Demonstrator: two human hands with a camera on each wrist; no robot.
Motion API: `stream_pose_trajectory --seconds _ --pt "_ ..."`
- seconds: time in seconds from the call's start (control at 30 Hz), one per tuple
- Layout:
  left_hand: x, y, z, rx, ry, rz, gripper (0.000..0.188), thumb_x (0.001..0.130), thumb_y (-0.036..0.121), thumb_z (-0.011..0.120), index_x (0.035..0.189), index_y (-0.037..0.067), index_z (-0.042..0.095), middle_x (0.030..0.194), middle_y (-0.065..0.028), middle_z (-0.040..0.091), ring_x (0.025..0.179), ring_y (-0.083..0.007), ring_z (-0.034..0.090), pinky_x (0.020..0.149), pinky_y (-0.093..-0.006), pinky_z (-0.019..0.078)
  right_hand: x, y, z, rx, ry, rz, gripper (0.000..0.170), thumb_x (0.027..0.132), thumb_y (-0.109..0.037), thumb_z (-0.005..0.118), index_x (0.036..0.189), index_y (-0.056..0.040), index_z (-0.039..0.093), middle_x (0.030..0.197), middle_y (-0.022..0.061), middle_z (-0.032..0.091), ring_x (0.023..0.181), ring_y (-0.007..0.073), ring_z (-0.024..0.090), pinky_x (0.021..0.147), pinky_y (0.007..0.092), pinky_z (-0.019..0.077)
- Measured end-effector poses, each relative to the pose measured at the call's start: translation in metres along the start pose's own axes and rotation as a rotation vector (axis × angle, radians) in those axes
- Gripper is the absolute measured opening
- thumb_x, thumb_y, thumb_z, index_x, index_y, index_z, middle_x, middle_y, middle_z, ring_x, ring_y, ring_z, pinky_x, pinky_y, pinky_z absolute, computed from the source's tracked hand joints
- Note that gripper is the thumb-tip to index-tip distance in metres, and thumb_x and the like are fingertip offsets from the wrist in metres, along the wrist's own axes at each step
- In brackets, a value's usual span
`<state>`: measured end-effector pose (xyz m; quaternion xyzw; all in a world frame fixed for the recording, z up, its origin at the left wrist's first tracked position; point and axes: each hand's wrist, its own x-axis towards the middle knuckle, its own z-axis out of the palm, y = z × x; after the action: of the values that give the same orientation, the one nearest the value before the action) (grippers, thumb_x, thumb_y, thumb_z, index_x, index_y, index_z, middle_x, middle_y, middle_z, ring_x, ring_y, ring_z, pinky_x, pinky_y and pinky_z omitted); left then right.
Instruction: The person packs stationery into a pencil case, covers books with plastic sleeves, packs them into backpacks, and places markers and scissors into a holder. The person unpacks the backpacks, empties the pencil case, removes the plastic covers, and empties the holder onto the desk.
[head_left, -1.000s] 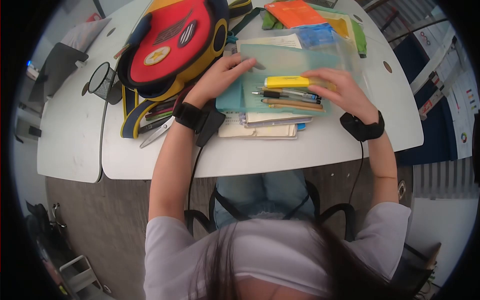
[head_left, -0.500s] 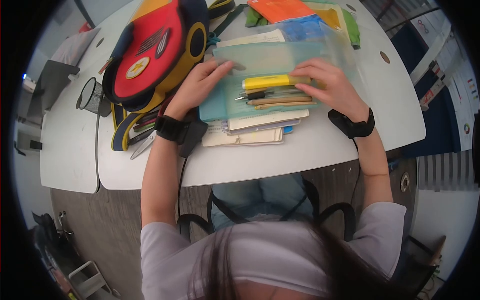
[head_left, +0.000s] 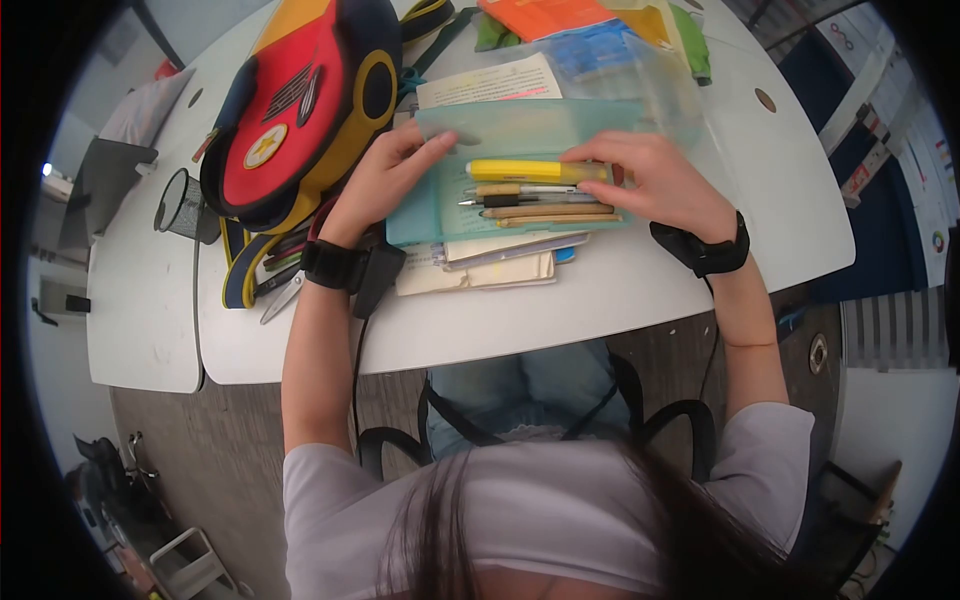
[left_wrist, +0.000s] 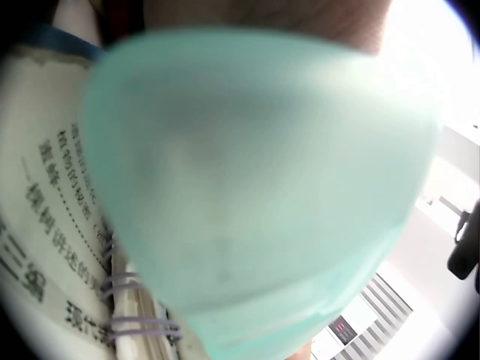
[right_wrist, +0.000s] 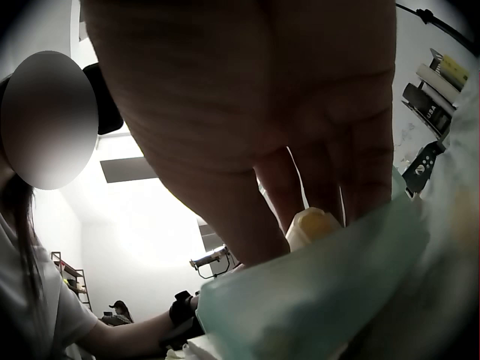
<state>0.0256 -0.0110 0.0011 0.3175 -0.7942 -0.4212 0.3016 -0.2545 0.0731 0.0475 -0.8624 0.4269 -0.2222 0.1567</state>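
A translucent teal pencil case [head_left: 405, 222] lies with its lid raised on stacked books. My left hand [head_left: 378, 188] holds it at its left side, thumb over the lid's edge; in the left wrist view the case's teal plastic [left_wrist: 262, 180] fills most of the picture. Between the thumb and fingers of my right hand [head_left: 660, 185] is the right end of a yellow highlighter [head_left: 520, 170]. The highlighter lies lengthwise in the case, above a row of pens [head_left: 500, 201] and pencils [head_left: 550, 213]. In the right wrist view, only the highlighter's end [right_wrist: 313, 225] shows past the fingers.
A red, yellow and navy backpack [head_left: 285, 130] stands at left, with scissors [head_left: 282, 298] and pens by its strap. Beyond it is a black mesh pen cup [head_left: 183, 205]. Books [head_left: 480, 277] lie under the case; an orange and blue packet [head_left: 560, 30] lies at the back.
The highlighter has settled lower in the case, in line with the pens, with my right hand still at its end. My left hand keeps its hold. The head view has shifted.
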Motion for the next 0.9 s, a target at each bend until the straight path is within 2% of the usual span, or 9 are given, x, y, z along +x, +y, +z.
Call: stream_pose_trajectory --seconds 0.13,0.2,0.33,0.4,0.53,0.63,0.73,0.83,0.9 --pt "-0.001 0.001 -0.002 -0.013 -0.029 -0.112 0.031 0.093 0.026 0.047 0.103 0.002 0.063 0.089 0.0000 0.061 0.083 -0.0050 0.049 0.075 -0.0207 0.0400 0.000 0.003 0.004 -0.015 0.037 -0.052 0.024 0.078 -0.006 0.060 0.102 -0.0047 0.061 0.089 0.0075 0.059 0.076 0.0202 0.057 0.063 0.0279 0.0460" --pt "0.000 -0.004 0.000 -0.013 0.036 -0.022 0.033 0.090 0.031 0.052 0.097 0.000 0.064 0.071 0.0009 0.054 0.068 -0.0054 0.045 0.062 -0.0206 0.0379 0.000 0.006 0.008 -0.109 0.185 -0.162 0.021 0.079 -0.011 0.059 0.099 -0.0061 0.061 0.088 0.0084 0.058 0.079 0.0255 0.057 0.067 0.0332 0.0459" --pt "0.000 -0.002 0.003 -0.038 0.069 0.033 0.033 0.090 0.030 0.052 0.098 0.000 0.064 0.071 0.0012 0.054 0.068 -0.0051 0.044 0.062 -0.0204 0.0377 -0.002 0.005 0.005 -0.310 0.221 -0.183 0.019 0.079 -0.010 0.059 0.097 -0.0068 0.061 0.090 0.0070 0.057 0.083 0.0238 0.056 0.068 0.0328 0.0461" --pt "0.000 -0.007 -0.001 0.013 0.041 -0.030 0.031 0.090 0.029 0.052 0.101 0.002 0.064 0.075 0.0003 0.056 0.071 -0.0051 0.046 0.065 -0.0204 0.0383 -0.003 0.006 0.004 -0.301 0.209 -0.184 0.018 0.077 -0.010 0.060 0.094 -0.0067 0.061 0.088 0.0060 0.056 0.083 0.0229 0.056 0.068 0.0323 0.0461" --pt "-0.002 0.005 0.003 -0.054 0.050 0.006 0.030 0.090 0.028 0.052 0.101 0.002 0.064 0.080 -0.0002 0.058 0.073 -0.0053 0.046 0.067 -0.0201 0.0386 -0.004 0.009 0.003 -0.261 0.165 -0.134 0.015 0.076 -0.010 0.061 0.091 -0.0057 0.061 0.085 0.0057 0.055 0.081 0.0233 0.055 0.067 0.0332 0.0457" --pt "-0.003 0.009 0.001 -0.105 0.029 -0.084 0.030 0.090 0.027 0.053 0.101 0.001 0.062 0.081 0.0007 0.058 0.076 -0.0053 0.048 0.070 -0.0202 0.0396 -0.004 0.007 0.001 -0.256 0.197 -0.116 0.010 0.075 -0.010 0.062 0.084 -0.0044 0.059 0.081 0.0057 0.054 0.078 0.0236 0.055 0.065 0.0341 0.0454" --pt "-0.004 0.007 0.000 -0.124 0.037 -0.086 0.030 0.089 0.024 0.054 0.106 0.000 0.059 0.092 -0.0012 0.059 0.086 -0.0071 0.050 0.079 -0.0227 0.0406 -0.005 0.006 -0.006 -0.261 0.210 -0.088 0.008 0.074 -0.008 0.062 0.077 -0.0033 0.056 0.078 0.0063 0.054 0.075 0.0242 0.055 0.063 0.0339 0.0450" --pt "-0.005 0.006 0.000 -0.166 0.031 -0.105 0.029 0.088 0.021 0.054 0.109 0.000 0.057 0.096 -0.0024 0.058 0.087 -0.0083 0.051 0.081 -0.0241 0.0403 -0.006 0.005 -0.012 -0.189 0.154 -0.044 0.011 0.074 -0.006 0.063 0.076 -0.0001 0.053 0.078 0.0087 0.054 0.071 0.0243 0.055 0.063 0.0312 0.0449" --pt "-0.005 0.007 -0.002 -0.165 0.016 -0.097 0.027 0.087 0.015 0.053 0.109 0.001 0.056 0.097 -0.0017 0.057 0.089 -0.0092 0.050 0.082 -0.0247 0.0396 -0.006 0.007 -0.013 -0.024 0.110 -0.017 0.012 0.075 -0.006 0.062 0.073 0.0005 0.052 0.072 0.0089 0.052 0.064 0.0225 0.054 0.061 0.0298 0.0438"
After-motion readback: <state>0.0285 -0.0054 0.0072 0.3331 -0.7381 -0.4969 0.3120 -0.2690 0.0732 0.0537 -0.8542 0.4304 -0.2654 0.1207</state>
